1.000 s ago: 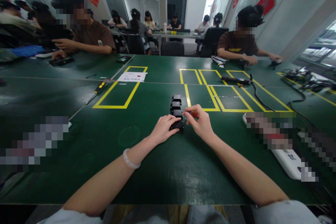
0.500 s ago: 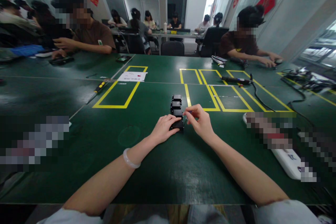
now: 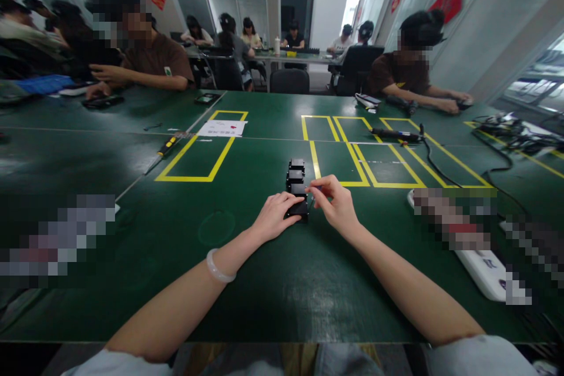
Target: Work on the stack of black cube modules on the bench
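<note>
A row of black box-shaped parts (image 3: 296, 176) runs away from me on the green table (image 3: 264, 282). My left hand (image 3: 274, 217) is closed on its near end, with fingers over the top and the thumb along the front. Close against the row's right side, my right hand (image 3: 333, 202) is closed in a pinch. Something small and thin seems to be between its fingertips, but I cannot make out what it is.
Yellow tape outlines (image 3: 189, 178) mark the table. A yellow-and-black screwdriver (image 3: 167, 145) and a white paper (image 3: 222, 128) lie left. Right are a black corded tool (image 3: 396, 135), tangled cables (image 3: 520, 132) and a white case (image 3: 480, 273). Co-workers sit across the table.
My hands and the black row look unchanged. At the far right, a co-worker's hands have shifted slightly.
</note>
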The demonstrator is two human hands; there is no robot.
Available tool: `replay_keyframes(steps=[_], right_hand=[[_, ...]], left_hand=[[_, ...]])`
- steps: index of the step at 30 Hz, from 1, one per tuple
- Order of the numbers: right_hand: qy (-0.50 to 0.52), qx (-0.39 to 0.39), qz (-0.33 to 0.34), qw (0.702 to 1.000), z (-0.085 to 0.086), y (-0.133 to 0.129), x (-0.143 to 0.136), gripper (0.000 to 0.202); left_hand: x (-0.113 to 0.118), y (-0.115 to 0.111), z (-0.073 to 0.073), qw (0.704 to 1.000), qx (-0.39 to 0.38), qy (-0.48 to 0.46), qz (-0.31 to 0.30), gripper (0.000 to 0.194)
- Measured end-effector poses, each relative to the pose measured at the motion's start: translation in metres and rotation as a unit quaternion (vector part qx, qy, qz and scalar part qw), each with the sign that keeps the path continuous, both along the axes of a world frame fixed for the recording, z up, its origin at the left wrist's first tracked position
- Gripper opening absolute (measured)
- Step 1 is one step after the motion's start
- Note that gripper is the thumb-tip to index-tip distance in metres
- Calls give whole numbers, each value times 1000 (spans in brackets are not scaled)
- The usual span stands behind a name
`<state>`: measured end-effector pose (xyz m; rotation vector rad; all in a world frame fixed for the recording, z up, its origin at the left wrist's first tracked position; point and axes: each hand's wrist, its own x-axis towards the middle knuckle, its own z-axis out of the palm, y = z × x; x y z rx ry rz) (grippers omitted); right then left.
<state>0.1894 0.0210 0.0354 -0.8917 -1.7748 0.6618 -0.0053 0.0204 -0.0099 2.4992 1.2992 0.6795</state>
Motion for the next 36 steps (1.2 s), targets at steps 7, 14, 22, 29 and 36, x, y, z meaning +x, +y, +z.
replay_keyframes(steps=[7, 14, 22, 29, 36], right_hand=[[-9, 4, -15, 1000, 0, 0, -1, 16], [-8, -1, -4, 1000, 2, -1, -1, 14], [-7, -1, 0, 1000, 0, 0, 0, 15], [-27, 16, -23, 999, -1, 0, -1, 14], [-31, 13, -5, 999, 2, -1, 0, 12]], left_hand=[[0, -1, 0, 1000, 1, -5, -1, 43], [0, -1, 1, 1000, 3, -4, -3, 44], [0, -1, 0, 1000, -1, -3, 1, 43], [1, -2, 4, 1000, -1, 1, -1, 42], [1, -1, 2, 1000, 5, -1, -4, 43]])
